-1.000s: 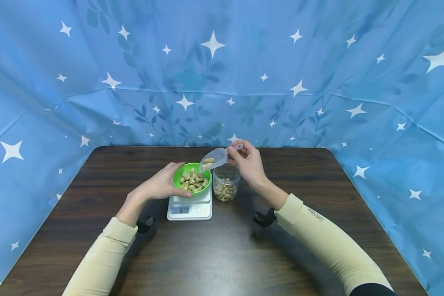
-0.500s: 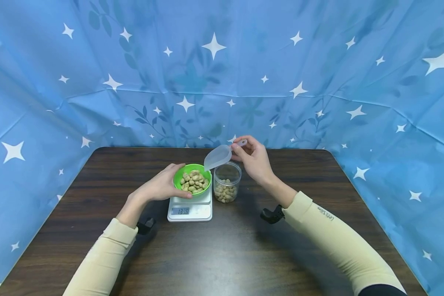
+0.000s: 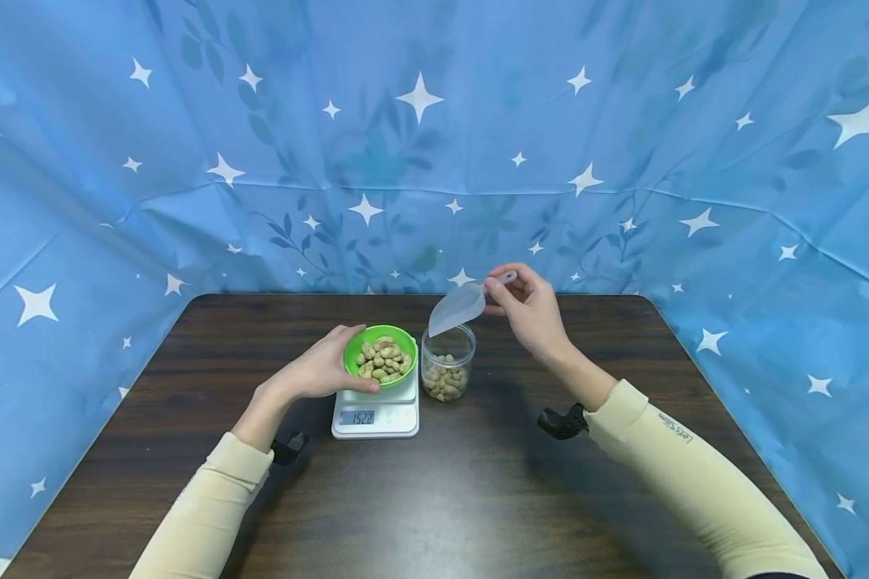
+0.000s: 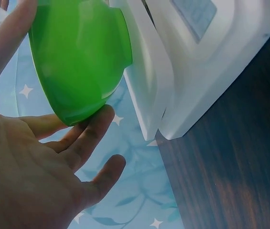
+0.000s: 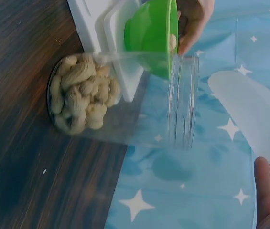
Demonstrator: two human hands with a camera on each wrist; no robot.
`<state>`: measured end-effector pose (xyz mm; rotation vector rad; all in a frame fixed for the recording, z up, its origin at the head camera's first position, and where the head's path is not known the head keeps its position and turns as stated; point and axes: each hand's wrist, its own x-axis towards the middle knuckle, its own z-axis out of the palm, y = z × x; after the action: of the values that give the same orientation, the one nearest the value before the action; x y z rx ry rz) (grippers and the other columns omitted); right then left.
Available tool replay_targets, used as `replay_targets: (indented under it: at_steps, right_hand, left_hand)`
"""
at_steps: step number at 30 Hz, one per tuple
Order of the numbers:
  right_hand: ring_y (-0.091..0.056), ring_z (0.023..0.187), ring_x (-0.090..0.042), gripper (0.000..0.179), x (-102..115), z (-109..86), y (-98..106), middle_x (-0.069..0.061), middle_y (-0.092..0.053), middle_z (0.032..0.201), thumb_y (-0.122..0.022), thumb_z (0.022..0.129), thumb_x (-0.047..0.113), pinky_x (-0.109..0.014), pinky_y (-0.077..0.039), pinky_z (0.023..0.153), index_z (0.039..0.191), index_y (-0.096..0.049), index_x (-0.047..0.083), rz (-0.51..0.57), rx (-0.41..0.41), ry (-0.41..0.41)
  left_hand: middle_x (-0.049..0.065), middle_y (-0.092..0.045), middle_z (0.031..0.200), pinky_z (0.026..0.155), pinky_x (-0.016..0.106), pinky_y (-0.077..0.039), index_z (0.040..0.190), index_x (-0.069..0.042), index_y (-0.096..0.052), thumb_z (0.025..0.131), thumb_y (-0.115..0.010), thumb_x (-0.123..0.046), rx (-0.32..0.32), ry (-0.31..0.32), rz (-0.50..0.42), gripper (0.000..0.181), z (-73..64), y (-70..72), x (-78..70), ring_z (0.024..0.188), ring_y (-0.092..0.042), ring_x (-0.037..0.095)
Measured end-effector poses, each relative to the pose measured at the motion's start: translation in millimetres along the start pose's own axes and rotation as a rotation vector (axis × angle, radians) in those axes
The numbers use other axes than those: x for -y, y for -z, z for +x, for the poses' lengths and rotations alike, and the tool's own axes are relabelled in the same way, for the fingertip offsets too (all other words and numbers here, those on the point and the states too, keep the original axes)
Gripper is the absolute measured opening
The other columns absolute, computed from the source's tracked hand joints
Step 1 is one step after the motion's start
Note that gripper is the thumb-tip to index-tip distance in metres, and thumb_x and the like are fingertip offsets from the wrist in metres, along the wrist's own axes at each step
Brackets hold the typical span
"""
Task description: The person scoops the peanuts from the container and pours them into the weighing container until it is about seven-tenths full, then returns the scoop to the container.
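A green bowl (image 3: 353, 351) of unshelled peanuts (image 3: 384, 359) sits on a white kitchen scale (image 3: 394, 421) with digits lit. My left hand (image 3: 322, 366) holds the bowl's left side, thumb in front and fingers behind; in the left wrist view some fingertips touch the green wall. My right hand (image 3: 534, 318) pinches the handle of a translucent scoop (image 3: 456, 309), tilted above a clear jar (image 3: 466, 368). No peanuts show in the scoop. In the right wrist view, peanuts (image 5: 84, 93) cover the jar's bottom, with the scoop (image 5: 252, 112) outside its mouth.
A dark wooden table (image 3: 434, 507) carries the scale and jar, which stand side by side near its back edge. Behind hangs a blue curtain with white stars (image 3: 478, 121). Black wrist cameras (image 3: 561, 421) hang under both forearms.
Peanuts have slid from the scoop into the bowl, and the scale's digits have risen. My right hand has drawn the scoop rightward, from the bowl's rim to over the jar. The left hand stays.
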<state>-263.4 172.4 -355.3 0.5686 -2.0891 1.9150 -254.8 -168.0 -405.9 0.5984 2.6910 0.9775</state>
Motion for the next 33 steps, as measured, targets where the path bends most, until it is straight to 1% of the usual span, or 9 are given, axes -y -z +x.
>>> replay_targets:
  at_steps: [6,11,14,17,18,21,24,29,33]
  right_hand:
    - [-0.07,0.092,-0.022,0.026,-11,-5.0,10,-0.022,-0.069,0.104,-0.065,0.103,0.017,-0.036,-0.06,0.078,0.116,-0.062,-0.006,-0.134,-0.005,0.004]
    - [-0.07,0.09,-0.029,0.022,-26,-11.1,6,-0.016,-0.073,0.101,-0.067,0.102,0.017,-0.039,-0.059,0.081,0.115,-0.064,-0.001,-0.222,0.035,0.001]
    - [-0.069,0.092,-0.027,0.021,-35,-15.5,2,-0.009,-0.075,0.097,-0.07,0.101,0.023,-0.043,-0.054,0.088,0.112,-0.067,0.004,-0.286,0.044,-0.012]
    - [-0.067,0.094,-0.021,0.02,-43,-19.3,-1,-0.003,-0.075,0.094,-0.071,0.1,0.027,-0.046,-0.047,0.09,0.109,-0.069,0.009,-0.329,0.052,-0.035]
    - [-0.067,0.096,-0.02,0.02,-45,-20.4,-2,-0.003,-0.074,0.094,-0.071,0.1,0.027,-0.045,-0.046,0.091,0.109,-0.07,0.009,-0.336,0.057,-0.043]
    - [-0.065,0.097,-0.019,0.021,-51,-22.9,-4,-0.004,-0.073,0.097,-0.071,0.1,0.028,-0.045,-0.047,0.085,0.108,-0.071,0.009,-0.343,0.058,-0.064]
    - [-0.064,0.103,-0.021,0.023,-56,-24.7,-6,-0.007,-0.073,0.105,-0.07,0.101,0.027,-0.044,-0.047,0.082,0.11,-0.072,0.007,-0.338,0.053,-0.075]
    - [-0.06,0.119,-0.031,0.022,-63,-27.0,-8,-0.016,-0.071,0.118,-0.069,0.101,0.018,-0.05,-0.045,0.096,0.114,-0.071,0.0,-0.311,0.05,-0.084]
    - [-0.057,0.124,-0.036,0.023,-53,-29.8,-11,-0.02,-0.069,0.119,-0.067,0.102,0.012,-0.056,-0.042,0.101,0.116,-0.069,-0.005,-0.294,0.064,-0.12]
  left_hand:
    - [0.022,-0.041,0.148,0.105,0.055,-0.041,0.16,0.002,-0.028,0.078,-0.09,-0.045,-0.003,-0.007,0.002,0.113,0.6,0.6,-0.2,0.128,-0.049,0.034]
    - [0.022,-0.041,0.148,0.105,0.055,-0.041,0.16,0.003,-0.026,0.078,-0.09,-0.044,-0.006,-0.01,-0.005,0.113,1.2,1.0,0.1,0.129,-0.049,0.035]
    - [0.023,-0.041,0.148,0.106,0.055,-0.041,0.16,0.003,-0.025,0.078,-0.09,-0.044,-0.004,-0.01,-0.012,0.114,1.3,-0.4,0.2,0.129,-0.049,0.035]
    - [0.023,-0.041,0.148,0.106,0.055,-0.041,0.16,0.004,-0.025,0.078,-0.09,-0.044,-0.001,-0.014,-0.014,0.115,2.0,-2.4,0.3,0.129,-0.048,0.035]
    - [0.023,-0.041,0.148,0.106,0.055,-0.041,0.16,0.004,-0.025,0.078,-0.09,-0.044,-0.001,-0.015,-0.014,0.115,2.3,-2.8,0.3,0.129,-0.048,0.035]
    - [0.023,-0.041,0.148,0.106,0.055,-0.041,0.16,0.004,-0.026,0.078,-0.09,-0.045,-0.004,-0.02,-0.014,0.115,3.2,-3.4,0.5,0.13,-0.048,0.035]
    - [0.023,-0.041,0.148,0.106,0.055,-0.041,0.159,0.004,-0.026,0.078,-0.09,-0.046,-0.006,-0.02,-0.01,0.115,3.4,-3.5,1.0,0.13,-0.048,0.035]
    - [0.023,-0.041,0.149,0.106,0.055,-0.041,0.159,0.004,-0.027,0.077,-0.09,-0.047,-0.013,-0.018,-0.006,0.115,1.8,-4.3,2.7,0.13,-0.048,0.035]
    - [0.023,-0.04,0.15,0.106,0.056,-0.041,0.16,0.003,-0.026,0.077,-0.09,-0.047,-0.02,-0.014,-0.015,0.115,0.3,-5.2,3.7,0.131,-0.048,0.036]
